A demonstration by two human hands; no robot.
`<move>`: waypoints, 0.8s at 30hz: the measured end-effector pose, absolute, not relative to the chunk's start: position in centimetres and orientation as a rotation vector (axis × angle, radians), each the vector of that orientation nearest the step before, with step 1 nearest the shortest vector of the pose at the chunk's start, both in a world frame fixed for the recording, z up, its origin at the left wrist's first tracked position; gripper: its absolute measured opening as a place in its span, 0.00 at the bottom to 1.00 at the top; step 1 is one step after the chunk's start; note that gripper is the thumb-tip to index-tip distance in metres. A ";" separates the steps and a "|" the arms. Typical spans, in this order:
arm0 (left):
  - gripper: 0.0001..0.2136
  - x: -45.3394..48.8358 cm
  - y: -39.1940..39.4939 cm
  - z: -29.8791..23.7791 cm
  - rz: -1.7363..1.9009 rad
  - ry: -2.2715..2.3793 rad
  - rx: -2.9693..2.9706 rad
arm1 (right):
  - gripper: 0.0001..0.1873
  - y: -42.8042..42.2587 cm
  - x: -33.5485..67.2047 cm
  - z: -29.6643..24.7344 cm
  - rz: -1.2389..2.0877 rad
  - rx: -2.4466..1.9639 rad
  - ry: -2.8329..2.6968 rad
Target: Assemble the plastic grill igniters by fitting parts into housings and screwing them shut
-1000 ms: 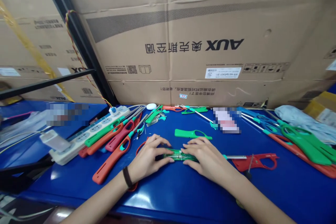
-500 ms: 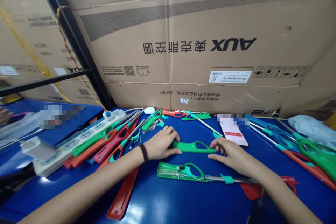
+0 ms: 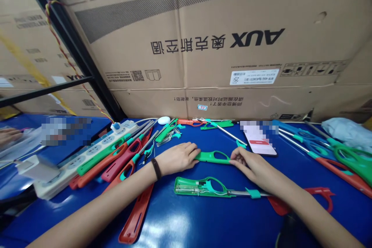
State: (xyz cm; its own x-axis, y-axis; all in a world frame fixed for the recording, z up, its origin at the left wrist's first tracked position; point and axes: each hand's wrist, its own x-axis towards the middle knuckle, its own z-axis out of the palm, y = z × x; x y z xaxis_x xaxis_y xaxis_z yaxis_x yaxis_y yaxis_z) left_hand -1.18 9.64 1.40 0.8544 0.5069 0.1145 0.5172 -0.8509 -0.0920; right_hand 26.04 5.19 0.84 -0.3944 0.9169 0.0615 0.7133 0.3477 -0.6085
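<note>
My left hand point(image 3: 178, 157) and my right hand point(image 3: 250, 164) each grip one end of a green plastic handle cover point(image 3: 214, 157), which is just above the blue table point(image 3: 203, 224). The left hand holds its left end, the right hand pinches its right tip. Nearer me lies an open green lighter half point(image 3: 200, 186) with its inner parts showing and a metal rod running right under my right forearm. A red handle shell point(image 3: 316, 197) lies partly hidden behind that forearm.
Several long red and green lighters point(image 3: 116, 155) lie left beside a white power strip point(image 3: 87, 155). A phone point(image 3: 259, 142) lies right of centre, more lighters point(image 3: 334, 155) at the far right. A large cardboard box point(image 3: 203, 46) walls the back. A red shell point(image 3: 136, 217) lies near the front.
Both hands let go of the open green lighter half, reached further back and took hold of the green handle cover. The camera tilted and shifted slightly.
</note>
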 end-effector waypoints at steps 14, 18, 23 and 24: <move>0.13 -2.8 8.0 4.7 -0.329 -0.903 -2.947 | 0.14 3.7 25.7 3.9 0.485 -1.223 -2.240; 0.13 -3.8 4.4 5.9 -0.421 -1.003 -3.082 | 0.11 2.7 25.4 4.8 0.729 -1.245 -2.301; 0.12 -4.2 2.3 3.9 -0.540 -1.067 -3.096 | 0.08 2.2 25.2 4.0 0.820 -1.297 -2.409; 0.12 -4.1 2.3 3.5 -0.544 -1.074 -3.091 | 0.07 2.2 25.2 3.7 0.783 -1.320 -2.427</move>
State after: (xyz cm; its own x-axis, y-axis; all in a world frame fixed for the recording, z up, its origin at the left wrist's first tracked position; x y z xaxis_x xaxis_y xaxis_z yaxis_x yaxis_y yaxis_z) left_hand -4.15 2.34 3.54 0.7384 0.6276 0.2467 0.5701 -0.7764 0.2685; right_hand 25.22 2.21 3.73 -0.5491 0.8355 -0.0209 0.6902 0.4392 -0.5751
